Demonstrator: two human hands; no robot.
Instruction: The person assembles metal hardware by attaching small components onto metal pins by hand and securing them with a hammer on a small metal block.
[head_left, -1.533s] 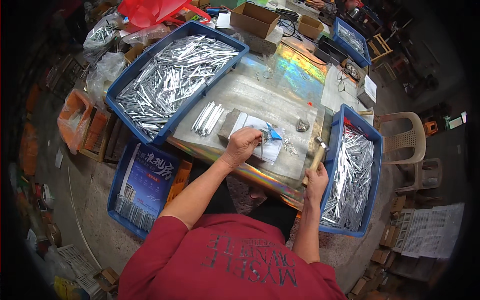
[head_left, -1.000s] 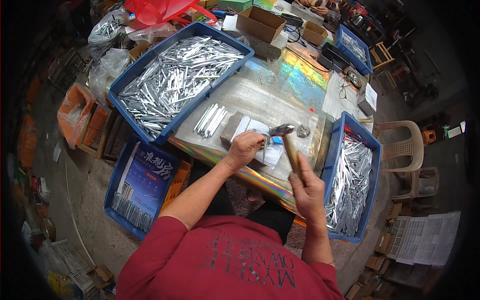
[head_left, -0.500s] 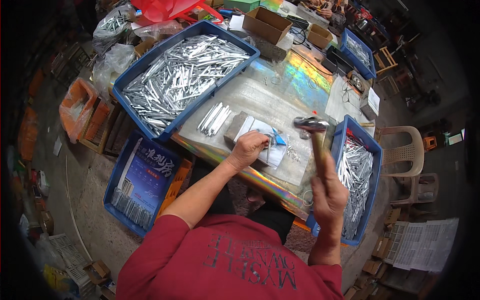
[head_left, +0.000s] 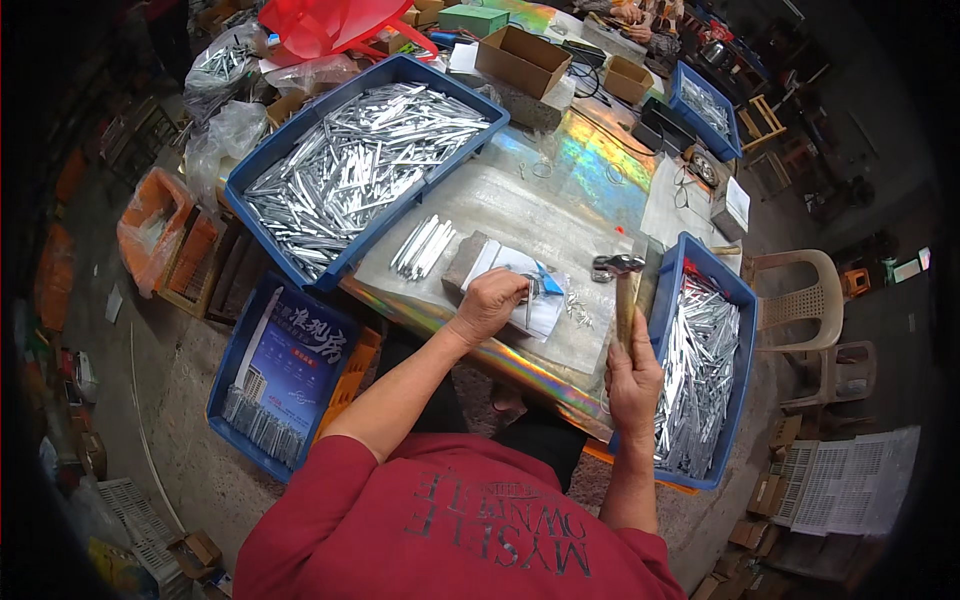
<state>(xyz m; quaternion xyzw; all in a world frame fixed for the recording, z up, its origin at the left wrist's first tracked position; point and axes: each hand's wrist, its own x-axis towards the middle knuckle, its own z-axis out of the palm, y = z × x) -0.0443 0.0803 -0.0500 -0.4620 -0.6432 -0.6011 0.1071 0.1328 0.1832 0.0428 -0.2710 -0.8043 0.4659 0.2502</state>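
- One slim metal piece (head_left: 529, 313) at the left fingertips, over the paper; its full shape is hidden.
- Left hand (head_left: 497, 300): fingers pinched narrow on that piece, thumb side hard to see.
- Right hand (head_left: 634, 384): fingers wrapped around the wooden handle of a hammer (head_left: 626, 305). Its metal head is up, beyond the right fingers, well apart from the left ones.
- Under and just right of the left fingers: white paper sheet (head_left: 547, 318) with a blue patch, on a grey block (head_left: 462, 264).
- Between the two hands, past the sheet's right edge: loose scatter of small metal bits (head_left: 579, 312).
- Left of the left fingers, near the block: row of flat silvery strips (head_left: 422, 248), side by side.
- Farther out up-left of the left fingers: large blue bin (head_left: 411, 203) heaped with similar strips.
- Just right of the right fingers: second blue bin (head_left: 747, 318), also full of strips.
- Below-left of the left fingers, lower than the worktable (head_left: 590, 160): third blue bin (head_left: 245, 447) with a blue printed poster.
- Well right of the right fingers: beige plastic chair (head_left: 790, 312).
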